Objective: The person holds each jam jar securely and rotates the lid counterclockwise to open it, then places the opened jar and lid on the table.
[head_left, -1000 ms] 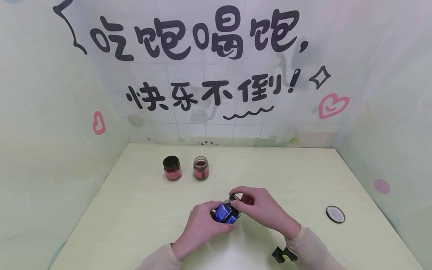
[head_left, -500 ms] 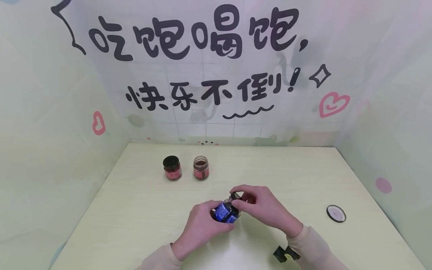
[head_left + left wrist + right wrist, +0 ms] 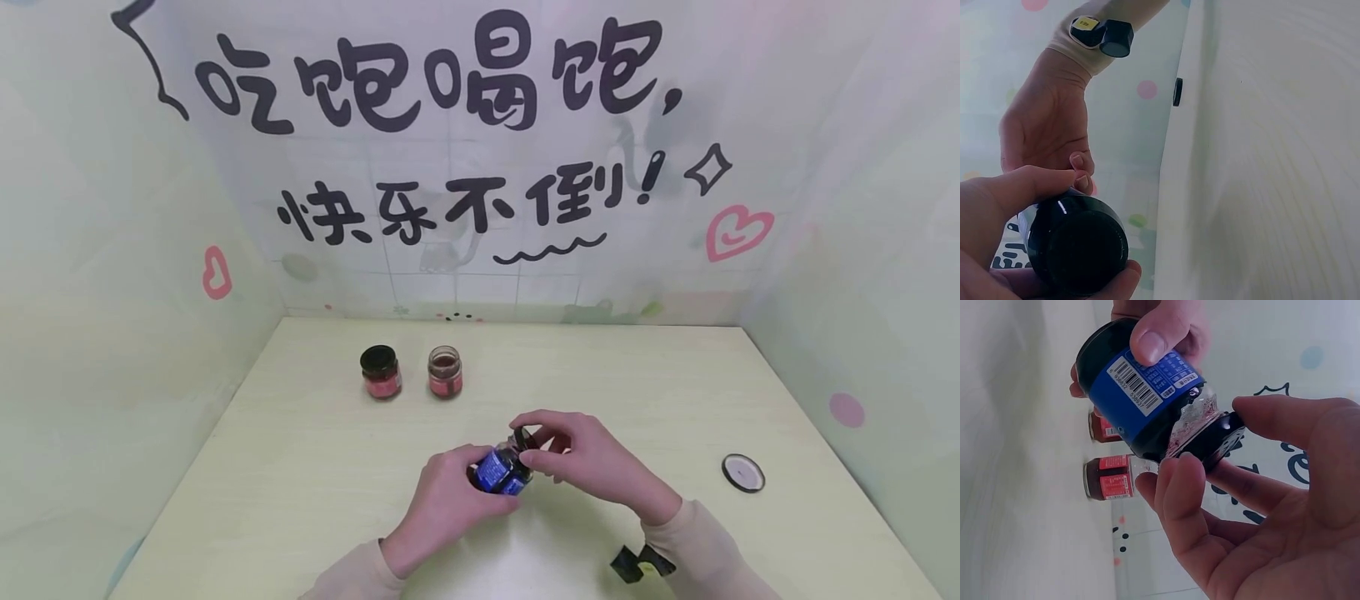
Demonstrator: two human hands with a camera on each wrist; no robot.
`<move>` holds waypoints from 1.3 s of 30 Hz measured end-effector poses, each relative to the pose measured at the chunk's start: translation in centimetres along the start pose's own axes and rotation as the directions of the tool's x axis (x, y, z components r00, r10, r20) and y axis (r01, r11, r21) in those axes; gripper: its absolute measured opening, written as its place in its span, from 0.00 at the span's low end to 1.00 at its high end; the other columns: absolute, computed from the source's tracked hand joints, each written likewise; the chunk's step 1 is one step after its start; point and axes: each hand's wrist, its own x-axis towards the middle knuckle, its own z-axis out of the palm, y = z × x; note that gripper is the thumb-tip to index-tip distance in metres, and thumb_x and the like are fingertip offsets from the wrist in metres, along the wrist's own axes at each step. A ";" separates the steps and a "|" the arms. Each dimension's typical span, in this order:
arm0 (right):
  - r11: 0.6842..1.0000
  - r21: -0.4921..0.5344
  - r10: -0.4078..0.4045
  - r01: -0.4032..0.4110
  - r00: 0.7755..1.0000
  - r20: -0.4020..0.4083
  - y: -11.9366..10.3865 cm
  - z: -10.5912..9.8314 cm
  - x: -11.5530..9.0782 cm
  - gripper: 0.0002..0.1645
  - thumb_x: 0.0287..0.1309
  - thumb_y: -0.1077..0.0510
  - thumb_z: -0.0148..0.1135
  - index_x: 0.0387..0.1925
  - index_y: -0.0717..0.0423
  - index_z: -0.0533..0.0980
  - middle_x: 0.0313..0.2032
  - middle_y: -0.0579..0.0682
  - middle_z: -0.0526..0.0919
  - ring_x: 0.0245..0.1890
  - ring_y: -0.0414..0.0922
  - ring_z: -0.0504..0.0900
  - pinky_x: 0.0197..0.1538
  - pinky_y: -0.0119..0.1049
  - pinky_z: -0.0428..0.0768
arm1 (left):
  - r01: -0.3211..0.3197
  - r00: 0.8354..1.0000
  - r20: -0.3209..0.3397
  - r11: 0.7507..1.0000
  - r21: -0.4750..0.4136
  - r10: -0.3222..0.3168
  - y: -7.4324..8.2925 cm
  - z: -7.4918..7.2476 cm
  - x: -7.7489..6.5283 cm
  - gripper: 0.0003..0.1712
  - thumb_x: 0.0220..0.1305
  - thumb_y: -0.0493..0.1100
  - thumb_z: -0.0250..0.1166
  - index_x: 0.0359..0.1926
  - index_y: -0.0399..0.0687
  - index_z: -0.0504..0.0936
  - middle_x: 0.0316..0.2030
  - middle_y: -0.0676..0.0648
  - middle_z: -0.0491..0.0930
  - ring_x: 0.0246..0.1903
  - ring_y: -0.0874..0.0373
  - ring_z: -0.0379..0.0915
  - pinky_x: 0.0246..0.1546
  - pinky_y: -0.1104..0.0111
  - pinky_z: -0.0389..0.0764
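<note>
My left hand (image 3: 450, 496) grips a glass jar (image 3: 498, 471) with a blue label and dark contents. It holds the jar tilted above the table, mouth toward the right hand; the left wrist view shows the jar's dark base (image 3: 1085, 253). My right hand (image 3: 596, 458) pinches a black lid (image 3: 1213, 440) between thumb and fingers at the jar's mouth. In the right wrist view the lid sits at an angle beside the clear glass neck (image 3: 1194, 419), one side close to the rim. Whether lid and rim still touch is hard to tell.
Toward the back left stand a pink-labelled jar (image 3: 382, 379) with a black lid on and a similar jar (image 3: 446, 379) without a lid. A loose lid (image 3: 743, 473) lies pale side up at the right. Printed walls enclose the table (image 3: 285, 467).
My right hand has shifted slightly rightward, and the black lid has tipped further from the jar's mouth. The left hand and the blue-labelled jar stay nearly in place.
</note>
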 end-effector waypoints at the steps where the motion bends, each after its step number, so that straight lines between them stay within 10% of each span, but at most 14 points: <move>1: 1.000 0.011 0.005 -0.005 1.000 0.005 -0.1 0.0 0.0 0.18 0.62 0.46 0.69 0.54 0.34 0.79 0.39 0.46 0.87 0.28 0.51 0.82 0.30 0.46 0.83 | 0.000 1.000 -0.001 1.000 0.006 0.000 0.0 0.0 0.0 0.31 0.41 0.53 0.83 0.49 0.50 0.86 0.37 0.56 0.84 0.33 0.61 0.77 0.33 0.67 0.79; 39: 0.994 0.052 0.105 -0.101 0.990 -0.094 0.2 1.6 0.9 0.17 0.62 0.38 0.66 0.43 0.43 0.82 0.23 0.49 0.80 0.21 0.46 0.76 0.24 0.39 0.78 | -0.103 0.992 -0.051 0.981 0.167 0.113 0.3 0.2 -0.3 0.30 0.40 0.52 0.83 0.46 0.48 0.86 0.35 0.55 0.82 0.32 0.63 0.76 0.33 0.67 0.77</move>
